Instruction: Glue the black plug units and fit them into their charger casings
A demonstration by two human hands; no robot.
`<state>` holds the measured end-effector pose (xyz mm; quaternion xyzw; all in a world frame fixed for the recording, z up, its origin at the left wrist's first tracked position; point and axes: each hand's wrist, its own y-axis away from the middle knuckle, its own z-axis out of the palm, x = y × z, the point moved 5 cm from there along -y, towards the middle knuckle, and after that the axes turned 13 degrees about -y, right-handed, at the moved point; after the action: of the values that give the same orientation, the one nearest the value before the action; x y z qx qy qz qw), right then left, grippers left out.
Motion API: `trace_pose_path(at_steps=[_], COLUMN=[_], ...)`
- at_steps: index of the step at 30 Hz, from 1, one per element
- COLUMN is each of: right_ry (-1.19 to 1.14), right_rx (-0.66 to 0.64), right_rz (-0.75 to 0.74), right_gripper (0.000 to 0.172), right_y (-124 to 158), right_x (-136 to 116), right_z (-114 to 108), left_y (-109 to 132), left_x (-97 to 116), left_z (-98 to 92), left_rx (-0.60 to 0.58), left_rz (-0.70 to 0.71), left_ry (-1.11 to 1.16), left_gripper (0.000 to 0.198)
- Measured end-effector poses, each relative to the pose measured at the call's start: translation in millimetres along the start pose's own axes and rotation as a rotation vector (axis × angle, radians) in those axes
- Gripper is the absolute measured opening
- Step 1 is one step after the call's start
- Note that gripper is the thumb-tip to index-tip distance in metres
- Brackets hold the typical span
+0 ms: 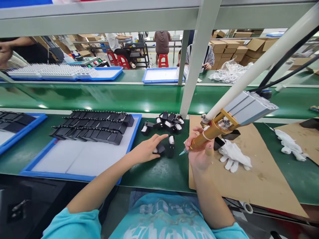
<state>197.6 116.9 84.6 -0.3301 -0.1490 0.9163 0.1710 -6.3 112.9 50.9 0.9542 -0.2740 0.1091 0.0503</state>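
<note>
My left hand (149, 148) reaches over the green bench with its fingers pinched on a small black part (159, 149). Another black part with a white face (170, 146) stands right beside it. My right hand (199, 149) is wrapped round a gold-coloured dispensing tool (211, 132), whose thin tip (182, 152) points left toward those parts. A white tube and a grey metal block (249, 108) run up and to the right from the tool. A loose heap of similar black parts (169, 122) lies just behind.
A blue tray (74, 162) at left carries rows of black parts (94, 127). Brown cardboard (249, 176) with a white glove (234, 156) lies at right. A white post (196, 63) rises behind. Other people sit beyond the far bench, with cartons stacked there.
</note>
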Motion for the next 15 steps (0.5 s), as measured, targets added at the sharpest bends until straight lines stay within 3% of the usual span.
trace_pose_path(at_steps=[6,8,12,15], right_ry=[0.032,0.078,0.218,0.209], right_rx=[-0.058,-0.079,-0.087,-0.096], right_rz=[0.05,0.045,0.071,0.109], right_gripper=[0.038,0.039,0.038,0.036], right_y=[8,11,18,21], right_x=[2,1,-1,2], right_z=[16,23,34,39], left_y=[56,63,68,73], left_x=[1,4,3,-8], left_z=[9.0,16.5,34.1,48.6], left_rx=[-0.096,-0.026,0.22,0.357], left_rz=[0.0,-0.037,-0.27,-0.408], left_ry=[0.154,0.185,0.247,0.457], left_gripper=[0.088,0.085,0.079,0.072])
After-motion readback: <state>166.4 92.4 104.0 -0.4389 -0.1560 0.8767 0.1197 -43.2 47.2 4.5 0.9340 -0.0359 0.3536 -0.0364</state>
